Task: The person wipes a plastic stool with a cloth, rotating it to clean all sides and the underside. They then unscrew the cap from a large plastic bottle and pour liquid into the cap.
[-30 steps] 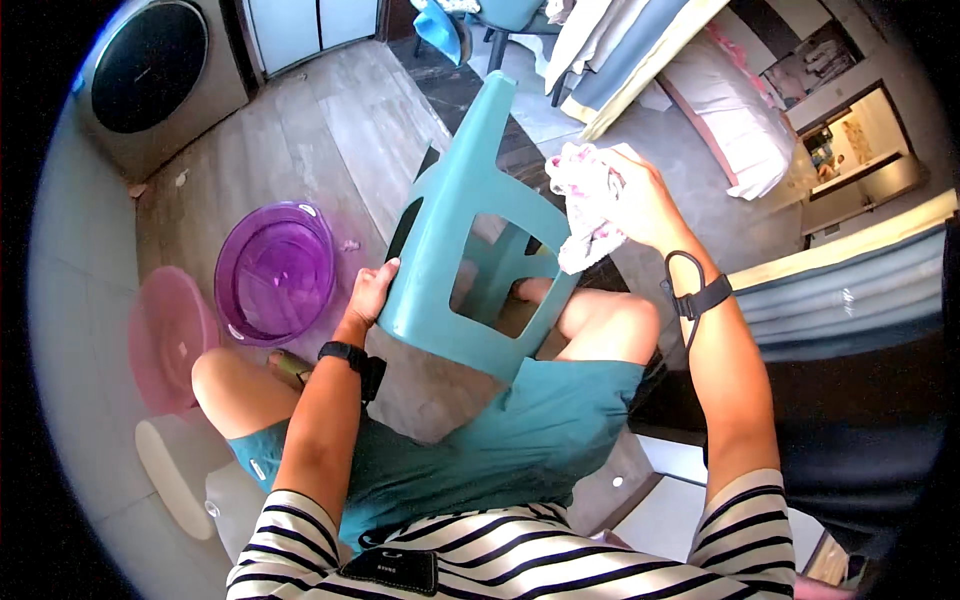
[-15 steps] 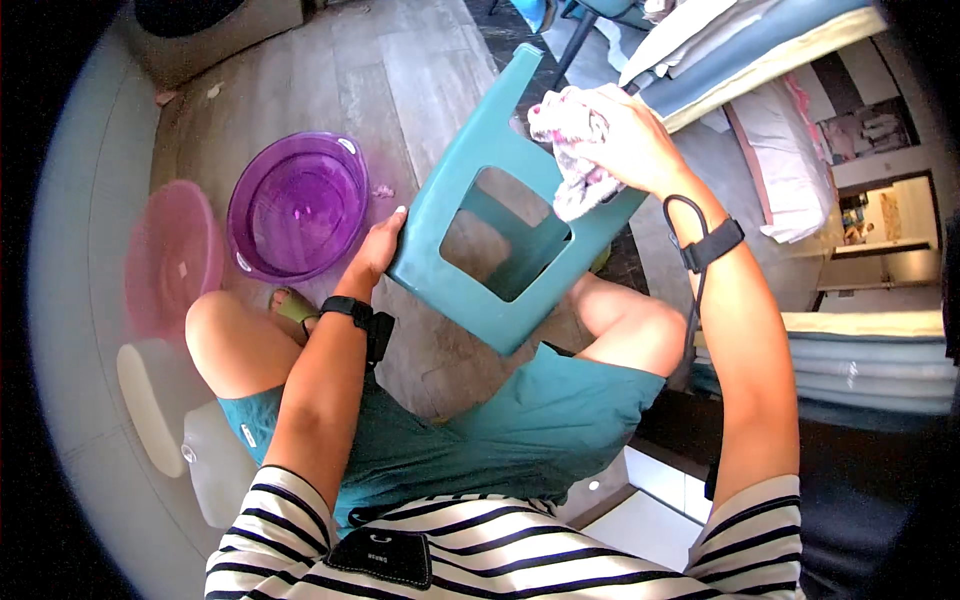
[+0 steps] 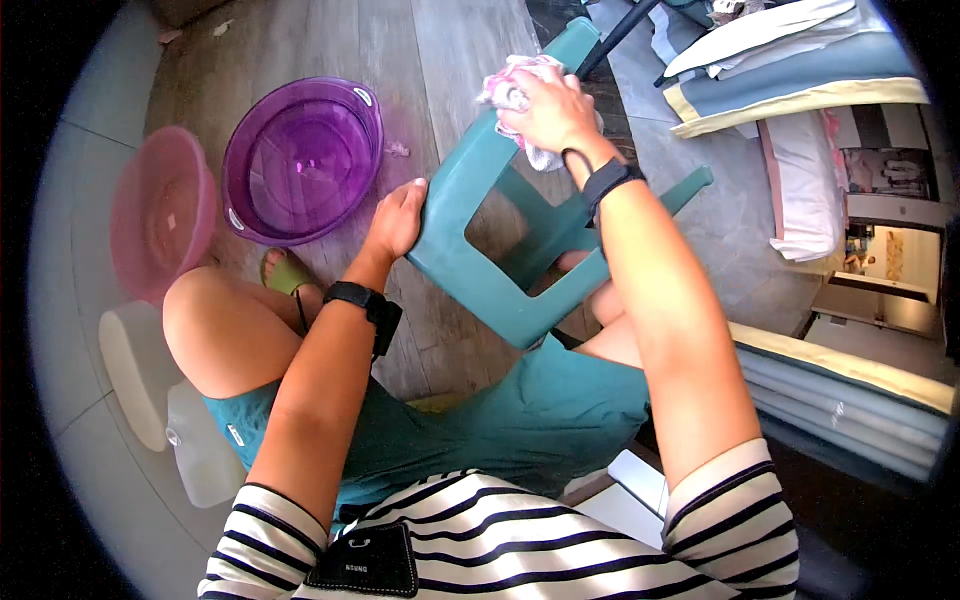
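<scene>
2 hands (image 3: 398, 220) (image 3: 553, 115) hold 1 stool (image 3: 470, 268), 1 cloth (image 3: 506, 92), near 2 basins (image 3: 300, 165) (image 3: 165, 215).

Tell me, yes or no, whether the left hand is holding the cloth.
No, the right hand holds the cloth against the teal stool, while the left hand grips the stool's edge.

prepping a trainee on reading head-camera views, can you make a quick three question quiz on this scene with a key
1. Which hand holds the pink-and-white cloth: a) left, b) right, c) both?
2. True or false: the pink basin lies to the left of the purple basin.
3. Fill in: the left hand touches a teal ____.

Key: 1. b, the right hand. 2. True. 3. stool.
</scene>
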A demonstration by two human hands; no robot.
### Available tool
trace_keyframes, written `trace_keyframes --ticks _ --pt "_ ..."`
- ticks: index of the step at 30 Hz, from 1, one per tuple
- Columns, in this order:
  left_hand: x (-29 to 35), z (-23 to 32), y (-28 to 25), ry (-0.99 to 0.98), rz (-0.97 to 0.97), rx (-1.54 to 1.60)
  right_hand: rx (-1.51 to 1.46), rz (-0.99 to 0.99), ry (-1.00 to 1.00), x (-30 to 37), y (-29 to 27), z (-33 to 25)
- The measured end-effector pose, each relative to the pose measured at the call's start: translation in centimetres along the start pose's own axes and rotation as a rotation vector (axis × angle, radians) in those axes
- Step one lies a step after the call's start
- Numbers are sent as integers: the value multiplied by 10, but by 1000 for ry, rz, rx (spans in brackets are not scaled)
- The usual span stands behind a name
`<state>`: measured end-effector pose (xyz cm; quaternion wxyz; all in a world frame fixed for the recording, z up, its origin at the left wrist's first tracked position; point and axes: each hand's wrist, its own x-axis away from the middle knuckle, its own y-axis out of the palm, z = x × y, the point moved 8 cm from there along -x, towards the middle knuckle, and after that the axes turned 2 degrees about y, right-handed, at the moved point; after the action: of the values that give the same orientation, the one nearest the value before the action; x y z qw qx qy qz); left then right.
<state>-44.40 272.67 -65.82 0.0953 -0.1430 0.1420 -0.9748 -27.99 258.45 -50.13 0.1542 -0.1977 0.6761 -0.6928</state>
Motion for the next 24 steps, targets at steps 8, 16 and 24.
trace_keyframes --ticks 8,16,24 --pt "-15 -39 6 24 54 481 -207 -31 -289 86 20 -91" --pt "-15 -24 6 265 -33 145 -65 66 -388 145 32 -131" --pt "-11 -12 7 47 51 161 -101 -51 -432 221 27 -85"
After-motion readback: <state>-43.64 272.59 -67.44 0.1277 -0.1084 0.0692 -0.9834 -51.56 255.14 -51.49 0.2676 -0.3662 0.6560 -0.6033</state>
